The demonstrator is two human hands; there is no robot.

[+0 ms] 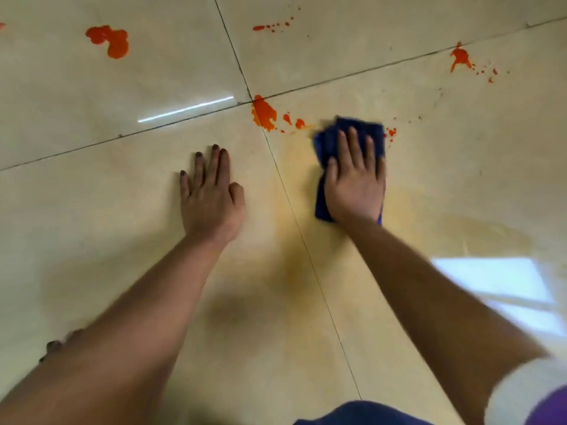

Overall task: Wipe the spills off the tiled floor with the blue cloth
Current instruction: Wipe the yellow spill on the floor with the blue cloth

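My right hand (356,182) presses flat on the folded blue cloth (329,142), which lies on the cream tiled floor (122,194). Just left of the cloth, at the crossing of the grout lines, is an orange-red spill (264,113) with small drops beside it, and a few specks (391,132) show at the cloth's right edge. My left hand (211,194) rests palm down on the tile, fingers spread, holding nothing. Further spills lie at the far left (109,39), top centre (271,26) and far right (460,58). A yellowish smear (294,256) stains the tiles below the cloth.
Dark grout lines (322,286) cross the floor. A window's bright reflection (497,283) shines on the tile at the right. Toes of a foot (58,345) show at the lower left, and blue clothing (362,414) at the bottom edge.
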